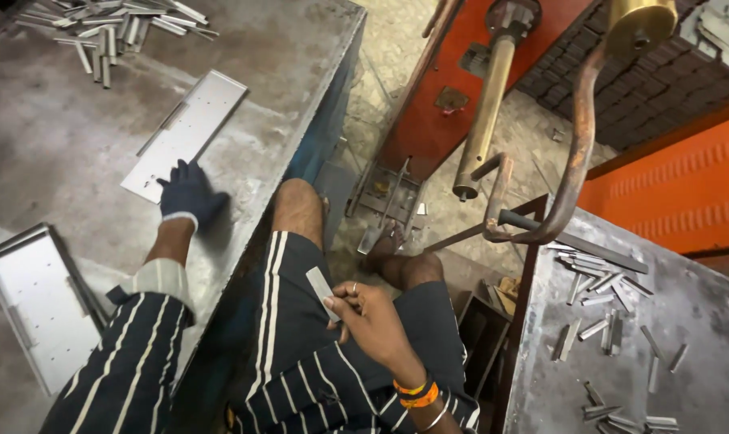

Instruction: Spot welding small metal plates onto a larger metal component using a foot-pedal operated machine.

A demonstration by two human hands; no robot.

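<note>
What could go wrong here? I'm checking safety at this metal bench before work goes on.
1. The right hand is bare and pinches a small metal strip; its edges might cut the fingers.
2. The flat metal plate under the gloved left hand lies near the table's edge and could slide off toward the bare knee.
3. The bare foot rests by the machine's pedal, where a dropped piece could land.

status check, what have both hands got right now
Left hand, dark glove, pressing on flat metal plate on table. Right hand, bare, pinching small metal strip over lap. Nothing between hands and welder arm.
</note>
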